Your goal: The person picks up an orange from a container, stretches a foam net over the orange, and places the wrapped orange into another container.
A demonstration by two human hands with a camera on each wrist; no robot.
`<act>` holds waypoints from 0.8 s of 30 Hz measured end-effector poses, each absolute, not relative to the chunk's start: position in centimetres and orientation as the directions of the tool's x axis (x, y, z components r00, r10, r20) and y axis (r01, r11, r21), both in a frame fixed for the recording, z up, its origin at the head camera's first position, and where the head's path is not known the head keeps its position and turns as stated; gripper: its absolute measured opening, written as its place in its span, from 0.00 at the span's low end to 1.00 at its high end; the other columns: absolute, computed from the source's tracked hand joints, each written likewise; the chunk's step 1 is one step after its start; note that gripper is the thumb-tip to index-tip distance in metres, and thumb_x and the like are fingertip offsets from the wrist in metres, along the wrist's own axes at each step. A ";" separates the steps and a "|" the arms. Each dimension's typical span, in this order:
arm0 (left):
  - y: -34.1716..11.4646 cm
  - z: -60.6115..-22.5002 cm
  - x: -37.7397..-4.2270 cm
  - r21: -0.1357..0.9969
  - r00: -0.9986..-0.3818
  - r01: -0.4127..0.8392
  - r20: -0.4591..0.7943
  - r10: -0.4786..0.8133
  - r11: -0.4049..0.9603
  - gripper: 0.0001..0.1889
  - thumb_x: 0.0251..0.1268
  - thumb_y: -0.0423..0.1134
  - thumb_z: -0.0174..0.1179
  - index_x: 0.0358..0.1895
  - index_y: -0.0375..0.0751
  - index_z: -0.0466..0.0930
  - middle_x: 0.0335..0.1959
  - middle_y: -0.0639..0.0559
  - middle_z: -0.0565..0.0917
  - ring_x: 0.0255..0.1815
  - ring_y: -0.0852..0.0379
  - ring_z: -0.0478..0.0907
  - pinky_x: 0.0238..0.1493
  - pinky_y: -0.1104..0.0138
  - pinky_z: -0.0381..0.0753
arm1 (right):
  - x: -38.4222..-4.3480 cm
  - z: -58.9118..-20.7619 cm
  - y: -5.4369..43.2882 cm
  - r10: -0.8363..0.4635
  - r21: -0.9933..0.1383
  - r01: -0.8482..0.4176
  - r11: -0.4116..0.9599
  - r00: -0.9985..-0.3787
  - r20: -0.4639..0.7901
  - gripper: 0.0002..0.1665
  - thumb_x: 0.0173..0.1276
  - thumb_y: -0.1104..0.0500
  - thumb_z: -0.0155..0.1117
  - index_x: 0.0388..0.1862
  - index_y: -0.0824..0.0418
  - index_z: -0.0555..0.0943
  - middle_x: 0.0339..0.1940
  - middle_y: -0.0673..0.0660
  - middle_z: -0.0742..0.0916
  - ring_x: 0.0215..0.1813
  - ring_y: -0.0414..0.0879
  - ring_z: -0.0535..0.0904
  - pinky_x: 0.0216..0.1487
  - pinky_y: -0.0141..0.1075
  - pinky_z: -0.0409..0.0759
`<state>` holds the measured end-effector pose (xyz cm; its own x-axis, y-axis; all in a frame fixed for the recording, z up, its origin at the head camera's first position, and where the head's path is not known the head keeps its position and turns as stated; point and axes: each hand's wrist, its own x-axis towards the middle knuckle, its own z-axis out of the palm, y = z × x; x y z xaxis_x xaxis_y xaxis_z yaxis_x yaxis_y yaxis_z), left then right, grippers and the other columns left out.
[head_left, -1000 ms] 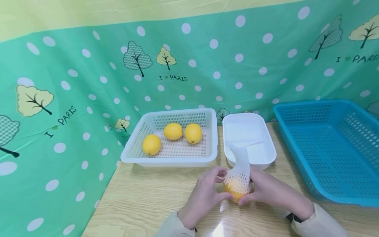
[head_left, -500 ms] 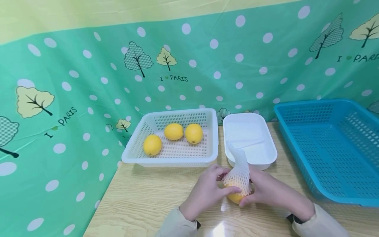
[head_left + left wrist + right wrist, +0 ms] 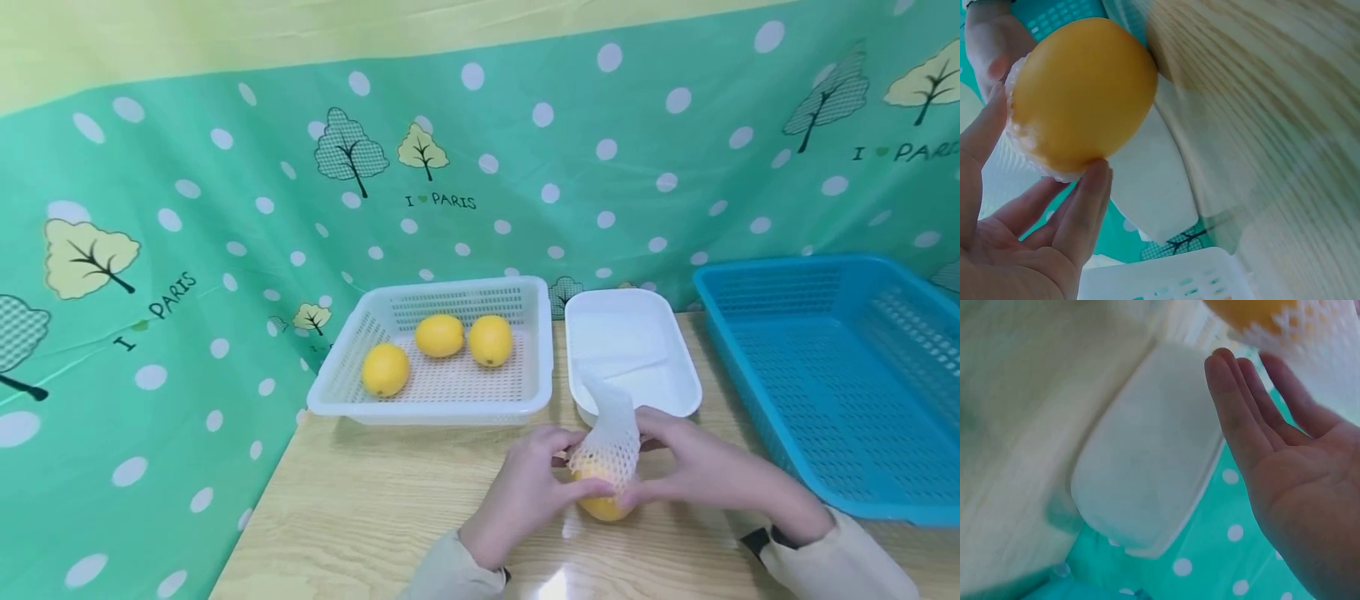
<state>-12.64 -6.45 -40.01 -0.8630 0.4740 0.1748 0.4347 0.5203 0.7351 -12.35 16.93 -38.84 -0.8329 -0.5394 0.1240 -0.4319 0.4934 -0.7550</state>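
Observation:
A yellow lemon (image 3: 602, 507) stands on the wooden table with a white foam net (image 3: 611, 442) drawn over its upper part, the net's loose end rising above it. My left hand (image 3: 525, 483) holds the lemon between thumb and fingers; in the left wrist view, fingertips (image 3: 1094, 175) press its side at the net's edge. To its right is my right hand (image 3: 697, 467), thumb tip at the lemon's lower side. In the right wrist view, that hand's fingers (image 3: 1229, 381) are extended and apart from the net, below the fruit in that picture.
Three lemons lie in a white basket (image 3: 431, 408) at back left. Behind the hands is a white tray (image 3: 678, 358) containing folded foam nets (image 3: 615, 354). A large blue basket (image 3: 817, 400) stands at right. A green patterned cloth (image 3: 510, 167) hangs behind.
My right hand has drawn back to the right, its fingers coming away from the net. My left thumb has shifted across the lemon's front. The net still covers the lemon's upper part.

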 end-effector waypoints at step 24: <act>-5.6 -40.5 -11.6 0.549 -0.807 0.584 0.311 0.502 0.599 0.36 0.52 0.64 0.65 0.61 0.45 0.80 0.49 0.57 0.86 0.41 0.69 0.78 0.38 0.82 0.77 | -11.8 -38.7 15.4 -0.356 -0.826 -0.277 0.491 -0.929 0.100 0.36 0.54 0.46 0.78 0.57 0.62 0.78 0.51 0.54 0.86 0.51 0.44 0.83 0.49 0.38 0.85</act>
